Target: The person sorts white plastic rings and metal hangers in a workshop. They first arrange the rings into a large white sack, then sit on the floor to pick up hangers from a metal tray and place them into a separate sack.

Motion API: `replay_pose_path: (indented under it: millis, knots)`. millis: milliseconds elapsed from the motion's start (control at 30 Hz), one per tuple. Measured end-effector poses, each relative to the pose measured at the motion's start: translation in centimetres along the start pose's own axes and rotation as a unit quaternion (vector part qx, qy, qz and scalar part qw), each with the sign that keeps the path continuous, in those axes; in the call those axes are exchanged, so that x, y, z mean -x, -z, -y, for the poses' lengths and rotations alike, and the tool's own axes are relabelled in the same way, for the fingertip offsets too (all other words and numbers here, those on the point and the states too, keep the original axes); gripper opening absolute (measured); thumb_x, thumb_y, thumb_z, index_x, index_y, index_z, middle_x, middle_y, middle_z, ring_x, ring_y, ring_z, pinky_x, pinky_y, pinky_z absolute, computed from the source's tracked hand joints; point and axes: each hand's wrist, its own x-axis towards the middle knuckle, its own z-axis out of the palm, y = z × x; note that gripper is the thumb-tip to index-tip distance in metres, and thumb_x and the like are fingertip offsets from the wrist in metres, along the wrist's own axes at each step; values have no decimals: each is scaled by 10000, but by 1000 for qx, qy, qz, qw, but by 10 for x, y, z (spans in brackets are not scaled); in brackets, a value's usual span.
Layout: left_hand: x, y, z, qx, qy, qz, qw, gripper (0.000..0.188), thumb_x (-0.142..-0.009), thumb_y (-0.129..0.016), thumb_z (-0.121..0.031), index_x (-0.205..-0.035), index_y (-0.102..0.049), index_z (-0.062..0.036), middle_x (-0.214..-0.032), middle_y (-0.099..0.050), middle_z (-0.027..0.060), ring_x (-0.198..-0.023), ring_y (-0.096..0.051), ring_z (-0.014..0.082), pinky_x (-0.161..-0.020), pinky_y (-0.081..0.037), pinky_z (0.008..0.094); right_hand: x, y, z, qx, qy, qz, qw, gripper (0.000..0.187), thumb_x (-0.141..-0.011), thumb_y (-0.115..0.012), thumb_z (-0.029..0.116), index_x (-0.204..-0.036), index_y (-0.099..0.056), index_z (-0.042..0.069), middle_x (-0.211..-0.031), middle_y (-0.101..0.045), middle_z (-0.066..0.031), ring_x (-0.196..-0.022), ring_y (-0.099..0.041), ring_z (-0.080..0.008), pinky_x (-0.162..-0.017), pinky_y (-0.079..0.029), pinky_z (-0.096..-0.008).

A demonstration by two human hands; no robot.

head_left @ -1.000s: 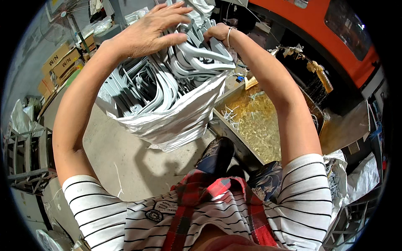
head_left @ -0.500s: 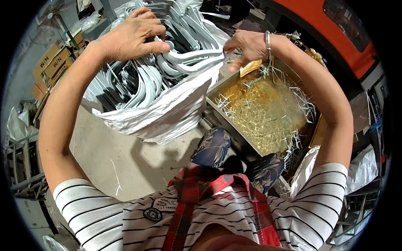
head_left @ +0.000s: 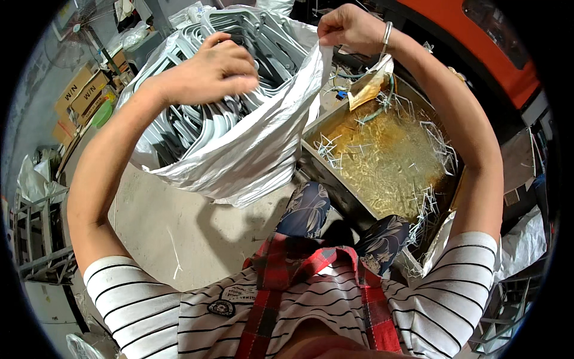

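Note:
A white woven sack [head_left: 254,164], packed with pale grey plastic hangers [head_left: 216,122], stands in front of me, left of the middle. My right hand [head_left: 350,29] pinches the sack's rim at its far right corner and holds it up, so the white cloth stretches taut beneath. Over the hangers is my left hand [head_left: 209,72], palm down, fingers loosely bent and thumb apart, with nothing visible in its grasp. Whether its fingertips touch the hangers cannot be made out.
Right of the sack sits a metal tank [head_left: 338,184] of brownish water, with white plastic scraps [head_left: 426,206] along its edges. An orange machine [head_left: 496,48] rises at the far right. Cardboard boxes [head_left: 81,93] and a fan [head_left: 75,36] are at the left.
My right hand has moved up and away, drawing the sack's rim higher. My left hand has shifted slightly right and nearer. The hangers near the right rim now lie lower inside the sack.

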Motion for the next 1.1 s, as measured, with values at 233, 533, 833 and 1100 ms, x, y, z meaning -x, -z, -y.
replay_pose_path:
  millis: [233,533,833,1100]
  knots:
    - [-4,-17,29,-189,162,-269,930,603,-783,-595,-405,-1251,-451,-53,-1365,-345,131,-1173,-427,331,-1022,-262,425,-84,-15,-32,123,-195,-55,972,408,-686,-665,379,-866,-660,12,-747,-630,-137,-692,-599,-227,-628,-478,-319]
    - [-15,-17,112,-159,205,-100,961,522,-805,-486,-409,-1250,-483,-137,-1429,-270,120,-1302,-275,320,-1035,-177,545,-147,-62,-100,190,-211,-167,944,368,-717,-597,430,-787,-685,80,-824,-654,-144,-818,-626,-293,-734,-495,-366]
    - [-50,-37,121,-94,193,-185,959,538,-831,-522,-370,-1287,-414,-108,-1390,-303,180,-1305,-267,313,-1044,-247,408,-59,-15,-24,-235,-281,-136,920,189,-840,-587,181,-776,-646,13,-598,-571,-39,-464,-507,-103,-400,-409,-266]
    - [-45,-50,110,-75,17,-330,941,706,-773,-625,-471,-1346,-371,-146,-1391,-335,131,-1284,-316,294,-1045,-274,422,129,48,-64,93,-407,13,909,264,-829,-593,251,-700,-632,24,-629,-624,-77,-533,-594,-155,-461,-483,-295]
